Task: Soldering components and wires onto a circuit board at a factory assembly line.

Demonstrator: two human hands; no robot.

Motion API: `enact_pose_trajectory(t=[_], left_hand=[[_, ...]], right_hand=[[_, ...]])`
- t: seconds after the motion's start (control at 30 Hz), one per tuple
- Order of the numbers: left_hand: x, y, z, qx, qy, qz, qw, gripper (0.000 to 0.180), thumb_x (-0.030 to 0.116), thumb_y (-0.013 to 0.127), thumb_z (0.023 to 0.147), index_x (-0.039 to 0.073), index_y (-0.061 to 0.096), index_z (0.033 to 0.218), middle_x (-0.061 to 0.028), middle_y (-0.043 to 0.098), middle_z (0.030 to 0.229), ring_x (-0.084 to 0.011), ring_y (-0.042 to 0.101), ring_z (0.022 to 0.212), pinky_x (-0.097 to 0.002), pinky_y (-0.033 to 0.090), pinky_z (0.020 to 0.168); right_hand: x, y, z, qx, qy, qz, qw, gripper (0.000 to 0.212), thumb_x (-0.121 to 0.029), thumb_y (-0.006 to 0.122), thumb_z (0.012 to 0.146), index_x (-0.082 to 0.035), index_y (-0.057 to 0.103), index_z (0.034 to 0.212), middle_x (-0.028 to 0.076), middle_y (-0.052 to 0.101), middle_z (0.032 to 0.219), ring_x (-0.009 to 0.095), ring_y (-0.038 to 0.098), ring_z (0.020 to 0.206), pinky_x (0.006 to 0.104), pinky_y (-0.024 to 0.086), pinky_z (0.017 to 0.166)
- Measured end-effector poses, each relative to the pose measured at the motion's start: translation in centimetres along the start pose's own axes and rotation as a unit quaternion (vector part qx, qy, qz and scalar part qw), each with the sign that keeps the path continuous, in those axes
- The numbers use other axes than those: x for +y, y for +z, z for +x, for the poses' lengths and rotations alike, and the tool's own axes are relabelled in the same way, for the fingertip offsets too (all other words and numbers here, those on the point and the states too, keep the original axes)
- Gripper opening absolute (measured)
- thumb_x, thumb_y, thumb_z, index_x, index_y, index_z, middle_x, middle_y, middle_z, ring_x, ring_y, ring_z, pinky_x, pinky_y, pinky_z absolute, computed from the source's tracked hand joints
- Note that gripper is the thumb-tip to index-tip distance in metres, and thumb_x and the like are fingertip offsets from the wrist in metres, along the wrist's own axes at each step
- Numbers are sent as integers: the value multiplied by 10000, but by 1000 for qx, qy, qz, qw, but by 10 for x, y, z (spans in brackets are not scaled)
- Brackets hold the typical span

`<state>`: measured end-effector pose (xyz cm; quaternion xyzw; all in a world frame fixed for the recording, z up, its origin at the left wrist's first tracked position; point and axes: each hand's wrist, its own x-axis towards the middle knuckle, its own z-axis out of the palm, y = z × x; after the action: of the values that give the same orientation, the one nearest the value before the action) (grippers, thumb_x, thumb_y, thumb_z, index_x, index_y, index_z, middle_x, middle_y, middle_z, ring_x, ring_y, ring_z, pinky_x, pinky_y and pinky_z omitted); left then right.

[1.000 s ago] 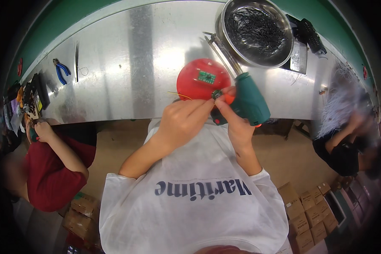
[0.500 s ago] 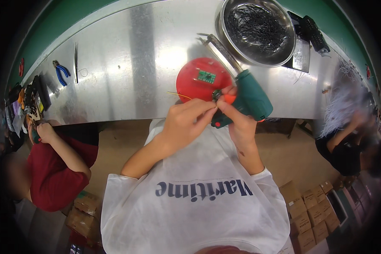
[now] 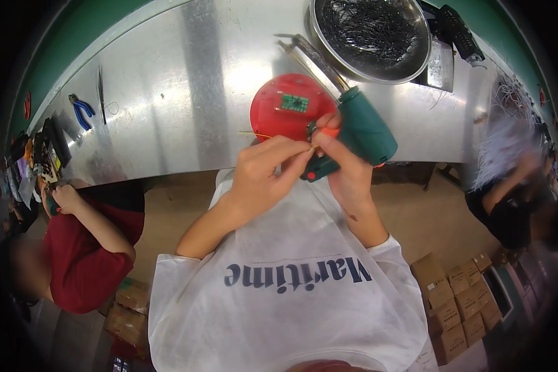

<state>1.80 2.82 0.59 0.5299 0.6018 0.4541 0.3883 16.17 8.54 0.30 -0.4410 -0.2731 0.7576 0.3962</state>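
My left hand (image 3: 270, 170) is closed in a pinch; a thin yellow wire (image 3: 254, 133) comes out behind it, and a yellow bit shows at its fingertips. My right hand (image 3: 347, 158) is closed over the grip of a dark green soldering gun (image 3: 369, 127), orange at the fingers, its metal tip pointing up and left. A small dark green part (image 3: 311, 128) shows at the right fingertips; whether they hold it is unclear. Just beyond the hands, a green circuit board (image 3: 294, 103) sits on a round red plate (image 3: 266, 111).
A steel bowl (image 3: 314, 28) of short black wires stands at the back right, beside a black tool (image 3: 459, 31). Blue-handled pliers (image 3: 80, 111) and tweezers (image 3: 101, 93) lie left on the metal table (image 3: 155, 118). People work at both sides; white wires (image 3: 505, 146) pile at right.
The whole view has shifted slightly, so the table's things appear higher. Both hands stay close together, with little change in their grip; more yellow shows at the left fingertips.
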Motion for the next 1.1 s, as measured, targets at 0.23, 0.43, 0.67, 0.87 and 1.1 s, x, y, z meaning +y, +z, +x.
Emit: enact_pose_trajectory(t=[0.23,0.43,0.67,0.87,1.1], left_hand=[[5,-1,2,5,7,10,1000,124,-31,673,809,0,691,927,-73,683,780,-111,597,602,-221,414,502],[9,2,-2,54,-11,46,997,135,-22,692,802,-2,696,935,-85,695,786,-135,626,627,-225,420,506],[-4,4,-2,58,80,70,993,161,-54,715,759,-5,712,913,-113,701,911,-179,631,695,-225,435,541],[-15,4,12,151,31,82,985,123,-30,727,750,5,716,866,-163,592,1245,-237,543,1037,-296,459,814],[-27,7,19,136,0,88,987,75,-10,699,770,-2,687,844,-157,577,1285,-292,494,1186,-374,410,985]], right_hand=[[-1,4,0,-6,3,5,1000,271,60,624,790,-26,547,1034,95,578,1058,144,591,849,259,468,716],[-1,7,-2,15,8,29,999,301,72,625,797,-34,548,1068,93,580,1073,139,590,869,263,474,742],[6,-5,-5,5,1,73,997,270,64,635,828,-18,557,1073,95,582,1104,155,607,912,277,495,768],[-10,-24,-14,10,-23,41,999,188,-1,596,859,-11,546,1040,115,561,1097,172,594,827,277,454,701],[-24,-56,-42,-11,-11,-124,992,148,-96,615,822,3,558,916,133,558,1034,166,549,776,289,422,655]])
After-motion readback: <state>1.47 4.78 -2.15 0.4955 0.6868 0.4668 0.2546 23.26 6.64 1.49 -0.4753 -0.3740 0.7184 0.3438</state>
